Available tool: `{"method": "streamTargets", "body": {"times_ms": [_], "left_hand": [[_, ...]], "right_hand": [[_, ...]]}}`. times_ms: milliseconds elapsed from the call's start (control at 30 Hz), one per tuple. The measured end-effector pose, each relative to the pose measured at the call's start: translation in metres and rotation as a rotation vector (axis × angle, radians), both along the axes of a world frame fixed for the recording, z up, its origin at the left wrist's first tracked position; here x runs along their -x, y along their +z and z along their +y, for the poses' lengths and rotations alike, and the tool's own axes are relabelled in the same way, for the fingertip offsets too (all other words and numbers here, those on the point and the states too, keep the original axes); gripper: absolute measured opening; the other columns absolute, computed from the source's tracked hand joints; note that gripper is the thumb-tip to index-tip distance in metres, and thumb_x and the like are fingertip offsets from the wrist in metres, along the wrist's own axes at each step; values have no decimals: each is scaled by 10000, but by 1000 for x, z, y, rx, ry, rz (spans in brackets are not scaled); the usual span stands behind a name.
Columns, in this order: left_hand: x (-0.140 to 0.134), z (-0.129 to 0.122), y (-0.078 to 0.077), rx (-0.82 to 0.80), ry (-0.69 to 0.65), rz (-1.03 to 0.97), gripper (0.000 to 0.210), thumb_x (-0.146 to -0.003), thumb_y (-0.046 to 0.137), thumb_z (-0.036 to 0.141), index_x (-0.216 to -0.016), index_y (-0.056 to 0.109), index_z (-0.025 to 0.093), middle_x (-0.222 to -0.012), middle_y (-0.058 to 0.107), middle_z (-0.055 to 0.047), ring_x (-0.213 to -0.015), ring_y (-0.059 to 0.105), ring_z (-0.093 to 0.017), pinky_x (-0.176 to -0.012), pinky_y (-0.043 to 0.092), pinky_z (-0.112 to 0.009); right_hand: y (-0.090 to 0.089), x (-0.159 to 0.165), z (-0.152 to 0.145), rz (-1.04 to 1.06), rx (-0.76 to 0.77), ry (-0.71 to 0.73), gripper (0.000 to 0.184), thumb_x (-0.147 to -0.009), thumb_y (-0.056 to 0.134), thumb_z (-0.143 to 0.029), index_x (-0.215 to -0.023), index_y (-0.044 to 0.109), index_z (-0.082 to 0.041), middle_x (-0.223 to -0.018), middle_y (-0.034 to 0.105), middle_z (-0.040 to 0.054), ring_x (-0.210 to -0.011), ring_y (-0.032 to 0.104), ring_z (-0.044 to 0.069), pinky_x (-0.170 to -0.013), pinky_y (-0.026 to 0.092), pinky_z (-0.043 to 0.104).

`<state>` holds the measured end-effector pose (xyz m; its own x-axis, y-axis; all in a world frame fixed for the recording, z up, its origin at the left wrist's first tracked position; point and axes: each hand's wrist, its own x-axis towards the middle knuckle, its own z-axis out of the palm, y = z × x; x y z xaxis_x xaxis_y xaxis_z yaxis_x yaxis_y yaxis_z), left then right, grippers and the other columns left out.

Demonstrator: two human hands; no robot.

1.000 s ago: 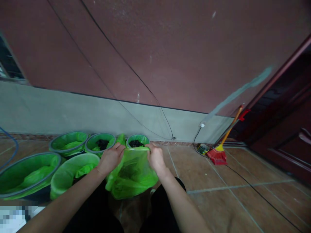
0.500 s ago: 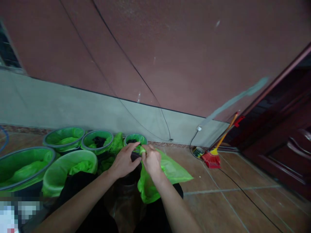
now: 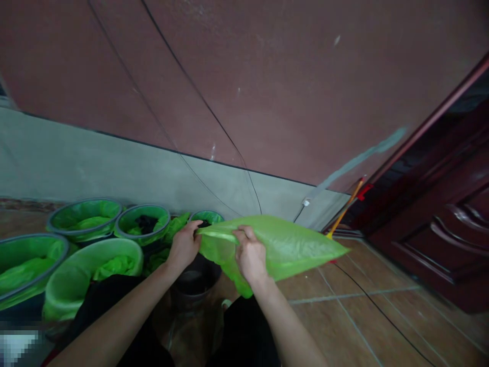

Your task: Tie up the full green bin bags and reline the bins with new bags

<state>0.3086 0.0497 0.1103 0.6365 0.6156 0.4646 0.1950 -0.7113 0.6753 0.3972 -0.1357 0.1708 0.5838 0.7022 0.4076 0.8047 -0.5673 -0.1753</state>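
Green plastic bag [image 3: 301, 244] spread farther rightward; left hand [image 3: 186, 245] and right hand [image 3: 251, 255] pinch it. Unfolding seems underway; next move likely calls for parting layers.

green bag [image 3: 280, 250], toward 5 o'clock: thin plastic film, glossy, creased.
bin liners [image 3: 71, 285], 8 o'clock: same-looking film, wrinkled.
dark bin [image 3: 193, 298], 7 o'clock: smooth, plastic-looking, dull.
maroon upper wall [image 3: 244, 66], 12 o'clock: matt paint, scuffed.
grey wall band [image 3: 95, 165], 9 o'clock: flat, matt.
panelled door [image 3: 454, 255], between 3 and 4: glossy, wood or metal unclear.
floor tiles [image 3: 344, 316], between 4 and 5: smooth, low sheen.
trousers [image 3: 244, 334], 6 o'clock: matt black cloth.
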Motion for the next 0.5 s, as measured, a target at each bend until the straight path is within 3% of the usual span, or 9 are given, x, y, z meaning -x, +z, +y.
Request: {"method": "streamTargets", "body": {"times_ms": [200,500], "left_hand": [[-10,12,-11,-10,31,17,418,-787,481,174,-1147,675,87,-1114,728,-148,-985,698,-249,-961,531,-361],[-25,16,-28,38,169,71,380,-819,459,197,-1090,710,109,-1125,736,-163,-1056,691,-287,-970,515,-382]], "right_hand": [[19,-22,-48,-97,-51,-140,597,-704,505,2,-1221,678,-241,-1419,558,56,-913,683,179,-739,547,248],[52,-34,-119,-263,-212,-283,539,-679,475,-23,-1108,720,-238,-1148,673,37,-904,661,169,-633,490,229]]}}
